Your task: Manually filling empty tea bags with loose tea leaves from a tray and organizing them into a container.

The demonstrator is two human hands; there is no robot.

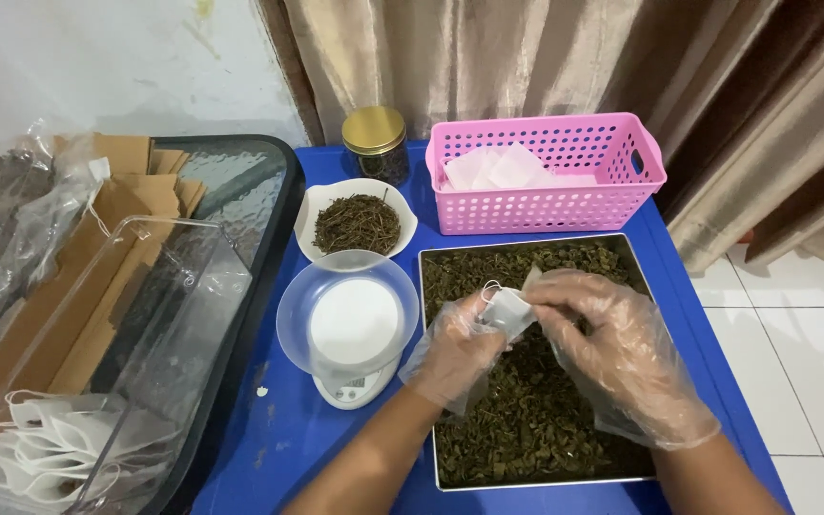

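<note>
hands in clear gloves pinched one small white bag [505, 310] over a tray [428, 381] of dried leaves: left hand [455, 351] clamped its lower edge, right hand [603, 339] its top. bag looked v. light, limp, easy to tear; best held by the rim. counted: 1 tray, 1 scale [350, 329], 1 bowl [357, 221], 1 jar [375, 143], 1 pink basket [545, 172].

The person's left hand [455, 348], near the centre of the frame, wears a loose, clear thin-plastic disposable glove that wrinkles and bags around the wrist. The right hand [612, 348], just right of centre, wears a matching transparent glove, its crinkled cuff flaring wide over the wrist. Both forearms, rising from the bottom edge, are bare, with no sleeves visible.
</note>
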